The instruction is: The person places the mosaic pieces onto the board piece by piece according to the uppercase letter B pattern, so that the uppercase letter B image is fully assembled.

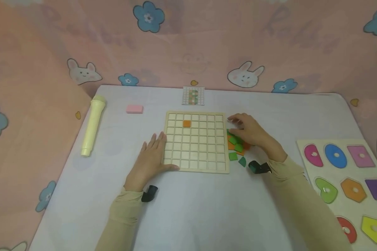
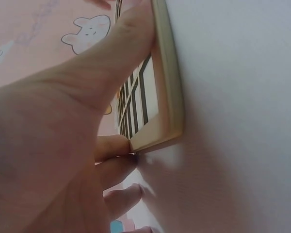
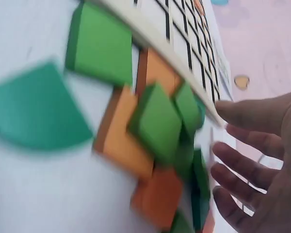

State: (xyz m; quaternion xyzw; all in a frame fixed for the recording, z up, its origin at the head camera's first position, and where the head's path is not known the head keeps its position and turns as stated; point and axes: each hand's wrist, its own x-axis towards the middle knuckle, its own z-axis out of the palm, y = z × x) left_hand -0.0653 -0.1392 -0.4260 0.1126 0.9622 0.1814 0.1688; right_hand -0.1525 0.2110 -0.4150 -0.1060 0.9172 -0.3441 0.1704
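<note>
A pale wooden grid board (image 1: 196, 142) lies on the white table, with an orange square tile (image 1: 186, 123) in one cell near its top. My left hand (image 1: 149, 162) rests against the board's lower left corner; its thumb touches the front edge and its fingertips meet the left side. Over the board's right side, my right hand (image 1: 248, 130) hovers with loosely bent fingers and no piece visible in it. Below that hand is a heap of green and orange tiles (image 3: 157, 121). A dark green quarter-round piece (image 3: 39, 109) lies apart from the heap.
Behind the board stands a small pattern card (image 1: 193, 96). A pink block (image 1: 134, 109) and a pale yellow toy microphone (image 1: 93, 127) are to the left. At right lies a knobbed shape puzzle board (image 1: 326, 174). A patterned pink cloth (image 1: 188, 45) rises behind the table.
</note>
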